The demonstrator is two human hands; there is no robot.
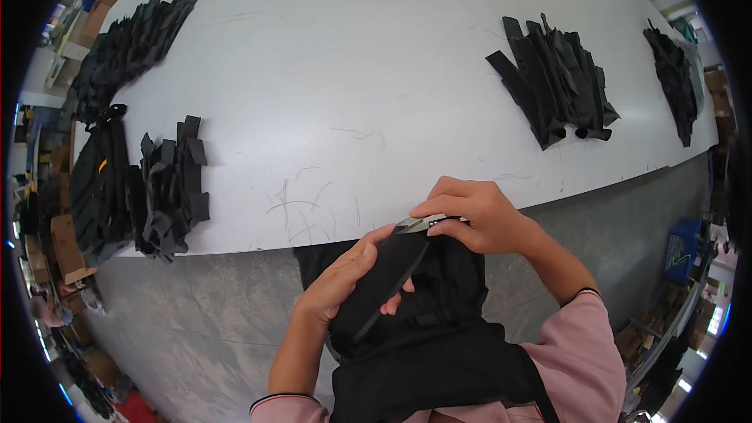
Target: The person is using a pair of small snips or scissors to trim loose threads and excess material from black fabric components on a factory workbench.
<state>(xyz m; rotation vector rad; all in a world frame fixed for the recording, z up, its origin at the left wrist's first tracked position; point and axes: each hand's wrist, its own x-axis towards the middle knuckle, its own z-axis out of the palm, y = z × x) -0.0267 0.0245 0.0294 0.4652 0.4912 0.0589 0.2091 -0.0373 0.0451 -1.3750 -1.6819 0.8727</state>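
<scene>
My left hand [342, 276] grips a long black fabric piece [385, 276], with the thumb side along its left edge and fingertips showing past its right edge. The piece is held slanted over my lap, just off the table's near edge. Between the thumb and fingers of my right hand [484, 215] is a small pair of thread snips [416, 225]. Their metal blades lie at the upper end of the fabric, close to my left fingertips. Whether the blades are touching a thread there is too small to tell.
The white table [337, 70] carries a pile of black fabric strips [560, 82] at right and another bundle [675, 82] at its far right edge. More strips [168, 188] lie at left beside a black bag-like item [102, 188], with a further pile [129, 51] behind.
</scene>
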